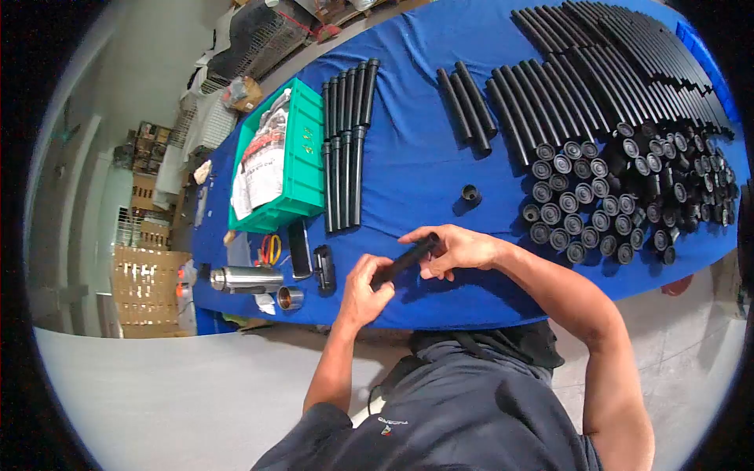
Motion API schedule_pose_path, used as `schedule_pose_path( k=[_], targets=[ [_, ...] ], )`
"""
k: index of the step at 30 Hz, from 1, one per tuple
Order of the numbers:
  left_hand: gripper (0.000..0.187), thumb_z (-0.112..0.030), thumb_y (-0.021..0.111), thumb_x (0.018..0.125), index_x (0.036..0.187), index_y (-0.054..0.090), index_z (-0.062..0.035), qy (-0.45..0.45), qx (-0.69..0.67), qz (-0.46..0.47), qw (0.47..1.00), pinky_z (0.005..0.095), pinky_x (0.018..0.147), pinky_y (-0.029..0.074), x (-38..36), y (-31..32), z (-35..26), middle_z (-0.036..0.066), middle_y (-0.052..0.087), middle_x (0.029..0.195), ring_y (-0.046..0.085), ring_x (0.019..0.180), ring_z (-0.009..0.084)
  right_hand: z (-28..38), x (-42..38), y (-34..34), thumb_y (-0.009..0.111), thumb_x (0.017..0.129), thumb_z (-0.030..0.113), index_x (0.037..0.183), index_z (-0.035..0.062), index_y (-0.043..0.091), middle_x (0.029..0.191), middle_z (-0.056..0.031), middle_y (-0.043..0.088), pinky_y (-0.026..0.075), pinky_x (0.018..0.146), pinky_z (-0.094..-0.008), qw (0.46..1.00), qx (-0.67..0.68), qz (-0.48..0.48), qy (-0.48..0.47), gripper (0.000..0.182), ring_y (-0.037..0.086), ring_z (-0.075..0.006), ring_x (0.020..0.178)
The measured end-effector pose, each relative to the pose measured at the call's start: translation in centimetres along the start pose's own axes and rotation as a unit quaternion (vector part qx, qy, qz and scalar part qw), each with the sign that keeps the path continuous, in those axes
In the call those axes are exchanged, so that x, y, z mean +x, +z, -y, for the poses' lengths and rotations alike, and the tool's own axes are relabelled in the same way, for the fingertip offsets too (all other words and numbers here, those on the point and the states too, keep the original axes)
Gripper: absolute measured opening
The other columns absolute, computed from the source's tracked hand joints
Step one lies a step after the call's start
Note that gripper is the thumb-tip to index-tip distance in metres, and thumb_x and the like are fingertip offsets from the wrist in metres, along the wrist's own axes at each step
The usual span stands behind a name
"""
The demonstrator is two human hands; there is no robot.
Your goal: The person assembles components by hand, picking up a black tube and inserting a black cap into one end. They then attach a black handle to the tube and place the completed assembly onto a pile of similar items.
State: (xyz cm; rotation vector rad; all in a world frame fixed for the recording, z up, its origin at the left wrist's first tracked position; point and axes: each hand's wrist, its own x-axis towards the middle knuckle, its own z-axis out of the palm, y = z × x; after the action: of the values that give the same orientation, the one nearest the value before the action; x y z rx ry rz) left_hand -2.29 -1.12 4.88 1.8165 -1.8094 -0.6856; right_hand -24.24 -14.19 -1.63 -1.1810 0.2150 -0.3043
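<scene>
My left hand (pixel 365 292) is closed around the lower end of a short black tube (pixel 407 261), which tilts up to the right in front of my body. At the tube's upper end, my right hand (pixel 463 250) has its fingers bent about it, with the index finger reaching past the rim. A single black cap (pixel 470 195) stands on the blue cloth just beyond my right hand. Several black caps (pixel 583 193) are grouped to the right. Three loose black tubes (pixel 469 108) lie farther back.
Long rows of black tubes (pixel 550 98) cover the back right of the blue-covered table (pixel 412 141). Capped tubes (pixel 343 177) lie beside a green crate (pixel 302 149) holding a printed bag. A steel thermos (pixel 247 279), a metal cup (pixel 290 297) and a phone (pixel 300 250) are at left.
</scene>
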Motion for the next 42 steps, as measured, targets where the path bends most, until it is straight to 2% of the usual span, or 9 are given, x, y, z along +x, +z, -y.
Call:
schedule_pose_path(
  k=[4, 10, 23, 26, 28, 32, 35, 38, 42],
  targets=[
    [0.039, -0.010, 0.067, 0.079, 0.115, 0.061, 0.0044, -0.079, -0.140, 0.157, 0.974, 0.0325, 0.082, 0.051, -0.4, -0.5, 1.1, 0.010, 0.063, 0.100, 0.064, 0.092, 0.0182, 0.7, -1.0, -0.6, 0.075, 0.091, 0.016, 0.135, 0.0095, 0.063, 0.092, -0.0025, 0.069, 0.052, 0.059, -0.0248, 0.993, 0.034, 0.110, 0.004, 0.046, 0.058, -0.0087, 0.069],
    [0.045, -0.015, 0.071, 0.083, 0.123, 0.055, -0.0002, -0.176, -0.262, 0.224, 0.922, 0.0311, 0.083, 0.050, 0.2, 0.5, 0.3, 0.007, 0.063, 0.101, 0.062, 0.094, 0.0156, 0.1, -1.5, -1.1, 0.073, 0.092, 0.016, 0.133, 0.0110, 0.064, 0.098, -0.0002, 0.071, 0.047, 0.058, -0.0246, 0.988, 0.019, 0.151, -0.029, 0.043, 0.055, -0.0073, 0.067],
    [0.049, -0.022, 0.079, 0.082, 0.119, 0.056, 0.0008, -0.235, -0.339, 0.220, 0.884, 0.0306, 0.079, 0.051, 1.2, 0.8, 0.3, 0.009, 0.065, 0.099, 0.062, 0.088, 0.0168, -0.3, -1.3, -1.3, 0.072, 0.092, 0.015, 0.138, 0.0089, 0.060, 0.097, -0.0002, 0.073, 0.044, 0.059, -0.0248, 0.987, 0.030, 0.151, -0.035, 0.048, 0.052, -0.0071, 0.067],
    [0.052, -0.022, 0.077, 0.084, 0.126, 0.055, 0.0009, -0.214, -0.381, 0.224, 0.871, 0.0326, 0.080, 0.052, 1.3, 0.5, 0.8, 0.010, 0.065, 0.101, 0.063, 0.088, 0.0181, 0.0, -1.3, -1.2, 0.075, 0.090, 0.028, 0.139, 0.0068, 0.057, 0.092, -0.0015, 0.073, 0.047, 0.058, -0.0276, 0.987, 0.048, 0.134, -0.069, 0.056, 0.057, -0.0104, 0.067],
    [0.053, -0.021, 0.075, 0.088, 0.132, 0.054, -0.0011, -0.182, -0.442, 0.215, 0.851, 0.0368, 0.084, 0.052, 0.7, 0.8, 0.5, 0.012, 0.066, 0.104, 0.063, 0.090, 0.0201, -0.4, -1.2, -1.4, 0.075, 0.089, 0.040, 0.141, 0.0057, 0.054, 0.090, -0.0045, 0.071, 0.049, 0.062, -0.0310, 0.994, -0.061, 0.038, -0.077, 0.066, 0.060, -0.0147, 0.071],
    [0.035, -0.018, 0.065, 0.097, 0.131, 0.057, -0.0135, -0.138, -0.663, -0.076, 0.732, 0.0517, 0.105, 0.044, 1.1, 3.6, -3.0, 0.013, 0.067, 0.113, 0.060, 0.116, 0.0305, -1.4, -0.6, -1.1, 0.073, 0.083, 0.061, 0.145, 0.0024, 0.048, 0.085, -0.0101, 0.065, 0.051, 0.069, -0.0374, 0.983, -0.155, -0.005, -0.100, 0.088, 0.063, -0.0222, 0.076],
    [0.027, -0.026, 0.065, 0.099, 0.121, 0.064, -0.0119, -0.172, -0.635, -0.148, 0.739, 0.0485, 0.100, 0.049, 1.2, 4.2, -2.7, 0.012, 0.068, 0.119, 0.062, 0.114, 0.0277, 0.2, -1.1, -1.2, 0.074, 0.086, 0.046, 0.147, 0.0046, 0.046, 0.085, -0.0100, 0.065, 0.050, 0.059, -0.0365, 0.990, -0.132, 0.021, -0.039, 0.079, 0.061, -0.0188, 0.065],
    [0.027, -0.033, 0.064, 0.100, 0.108, 0.067, -0.0084, -0.276, -0.566, -0.092, 0.771, 0.0395, 0.083, 0.056, 0.6, 3.9, -1.2, 0.010, 0.070, 0.114, 0.066, 0.104, 0.0228, 1.9, -2.0, -1.0, 0.070, 0.085, 0.017, 0.146, 0.0065, 0.049, 0.083, -0.0085, 0.067, 0.047, 0.051, -0.0319, 0.998, -0.056, -0.011, -0.023, 0.065, 0.059, -0.0131, 0.061],
    [0.033, -0.033, 0.079, 0.089, 0.096, 0.066, -0.0038, -0.376, -0.142, -0.010, 0.916, 0.0312, 0.067, 0.054, -0.6, 3.9, -1.2, 0.008, 0.070, 0.103, 0.067, 0.086, 0.0198, 0.8, -1.5, -1.3, 0.066, 0.084, 0.013, 0.135, 0.0029, 0.060, 0.071, -0.0091, 0.066, 0.048, 0.053, -0.0344, 0.991, -0.130, -0.029, -0.021, 0.052, 0.059, -0.0123, 0.060]
  ],
)
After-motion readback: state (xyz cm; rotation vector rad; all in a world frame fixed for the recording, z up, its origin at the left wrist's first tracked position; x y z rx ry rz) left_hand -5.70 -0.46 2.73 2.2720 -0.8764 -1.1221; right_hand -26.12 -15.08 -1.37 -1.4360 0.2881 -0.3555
